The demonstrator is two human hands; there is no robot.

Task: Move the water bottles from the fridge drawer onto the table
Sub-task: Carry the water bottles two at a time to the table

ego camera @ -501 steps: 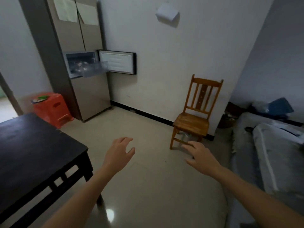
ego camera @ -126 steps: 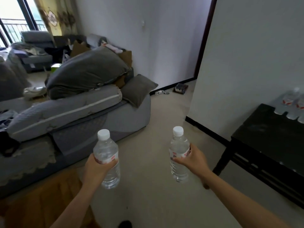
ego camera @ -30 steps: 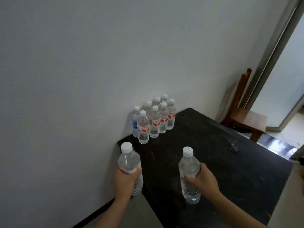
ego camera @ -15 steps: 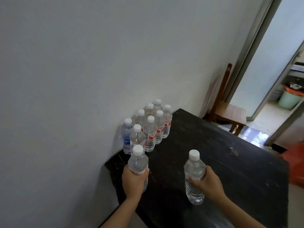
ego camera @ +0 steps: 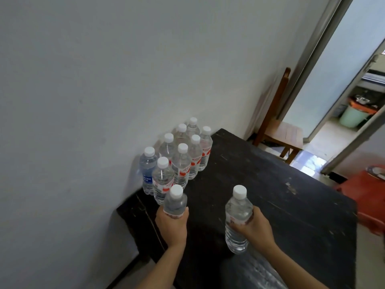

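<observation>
The left bottle (ego camera: 174,202) and right bottle (ego camera: 237,217) looked full, so weighty, with thin walls that would dent and might be slick; the labelled waist was the safest hold. The left grip (ego camera: 171,225) and right grip (ego camera: 253,225) each wrapped one there, over the bench (ego camera: 270,195). The standing bottles (ego camera: 181,161) crowded the left one; the wall (ego camera: 104,101) hemmed that side.

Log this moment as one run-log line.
stage: delivery | left hand: grips left bottle | right hand: grips right bottle | table: bottle cluster by wall
</observation>
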